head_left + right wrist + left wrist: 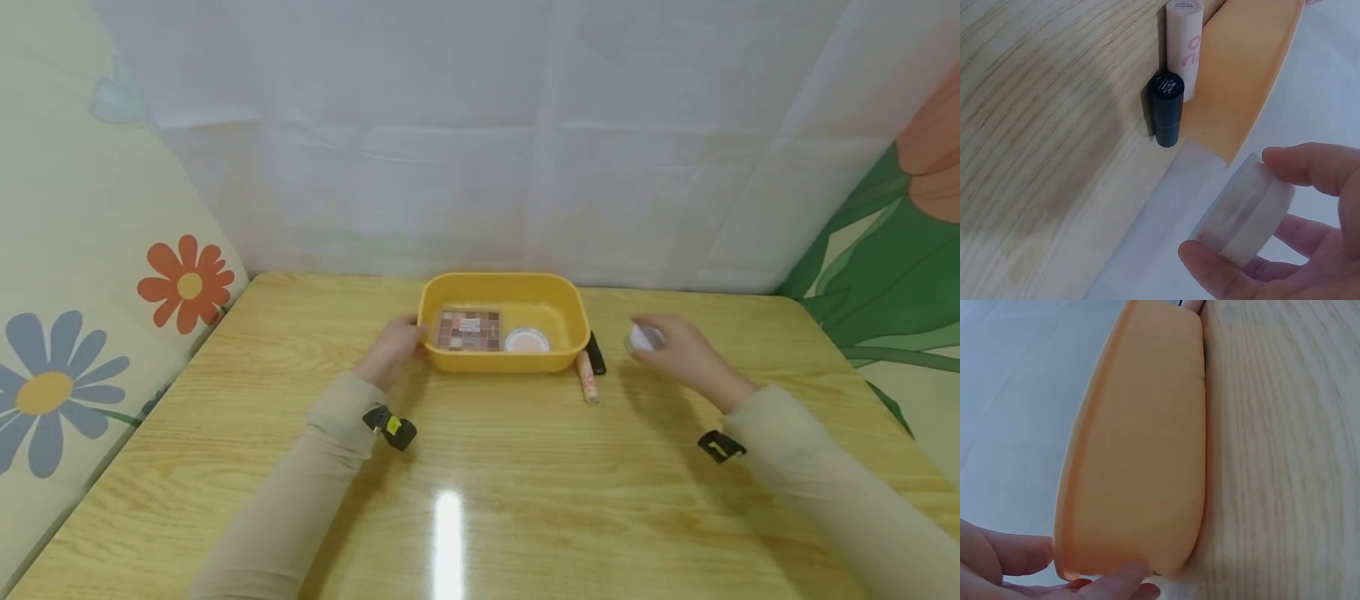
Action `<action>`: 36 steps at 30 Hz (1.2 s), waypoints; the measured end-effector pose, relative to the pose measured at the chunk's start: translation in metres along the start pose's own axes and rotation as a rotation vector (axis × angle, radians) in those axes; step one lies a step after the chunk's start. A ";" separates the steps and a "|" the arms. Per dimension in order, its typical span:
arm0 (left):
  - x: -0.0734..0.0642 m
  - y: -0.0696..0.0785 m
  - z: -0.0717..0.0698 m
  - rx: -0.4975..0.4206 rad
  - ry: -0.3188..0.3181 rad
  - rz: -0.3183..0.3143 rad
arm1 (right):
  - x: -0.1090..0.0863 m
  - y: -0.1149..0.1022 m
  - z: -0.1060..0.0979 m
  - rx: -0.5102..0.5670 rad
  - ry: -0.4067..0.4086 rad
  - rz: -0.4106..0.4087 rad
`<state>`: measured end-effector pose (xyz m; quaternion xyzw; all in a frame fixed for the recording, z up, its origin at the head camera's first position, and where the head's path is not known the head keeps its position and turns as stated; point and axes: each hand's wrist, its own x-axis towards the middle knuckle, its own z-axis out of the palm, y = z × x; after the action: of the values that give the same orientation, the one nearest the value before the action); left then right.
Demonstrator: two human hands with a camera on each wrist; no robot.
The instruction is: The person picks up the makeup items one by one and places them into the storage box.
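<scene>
My left hand point(396, 350) grips the left end of a yellow plastic bin point(487, 361), with fingers at its rim and against its end wall in the left wrist view. Inside the bin, an eyeshadow palette point(468, 331) lies to the left of a round compact point(527, 340). Off to the bin's right, my right hand point(678, 354) holds a small white round container point(1244, 209) above the table, pinched between thumb and fingers. A pink tube point(588, 379) and a black tube point(596, 354) lie beside the bin's right end.
The wood-grain table point(525, 517) runs back to a white cloth point(487, 167). Flower-printed panels point(67, 275) stand at the left and right sides.
</scene>
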<state>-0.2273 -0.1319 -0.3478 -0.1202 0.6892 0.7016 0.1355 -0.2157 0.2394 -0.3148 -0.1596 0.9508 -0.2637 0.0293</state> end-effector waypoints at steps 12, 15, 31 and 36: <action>0.005 -0.002 0.003 0.007 0.005 0.069 | 0.005 -0.021 0.002 0.015 0.003 -0.063; 0.005 -0.002 0.003 0.006 0.010 0.067 | 0.007 -0.027 0.004 0.018 -0.005 -0.065; 0.003 -0.001 0.004 0.025 0.016 0.053 | 0.021 -0.044 0.014 0.064 -0.027 -0.081; 0.003 -0.001 0.004 0.026 0.027 0.050 | 0.022 -0.048 0.016 0.066 -0.027 -0.107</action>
<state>-0.2297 -0.1275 -0.3495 -0.1105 0.7029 0.6939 0.1103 -0.2208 0.1852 -0.3036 -0.2126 0.9313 -0.2938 0.0334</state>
